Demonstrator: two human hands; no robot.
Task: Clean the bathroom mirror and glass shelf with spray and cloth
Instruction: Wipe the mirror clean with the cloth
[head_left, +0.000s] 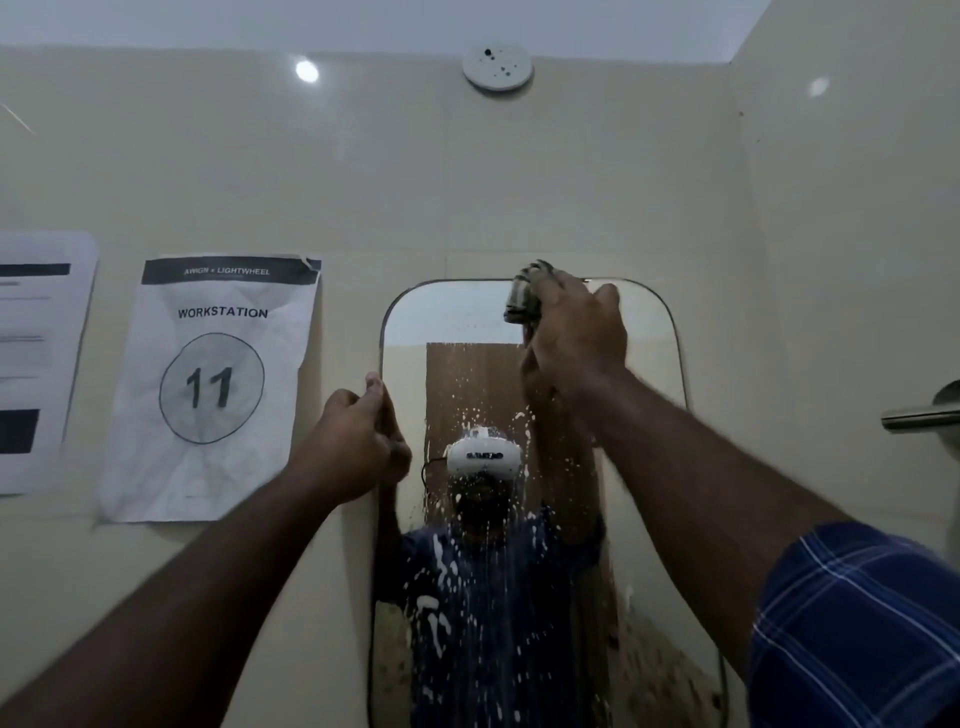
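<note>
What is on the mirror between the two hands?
In the head view, between the left hand at the mirror's edge and the right hand holding the cloth, the glass carries white foam splatter.

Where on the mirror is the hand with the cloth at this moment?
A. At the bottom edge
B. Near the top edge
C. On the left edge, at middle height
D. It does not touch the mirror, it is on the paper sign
B. The right hand holds the cloth against the mirror near its top edge, while the left hand grips the left edge.
</note>
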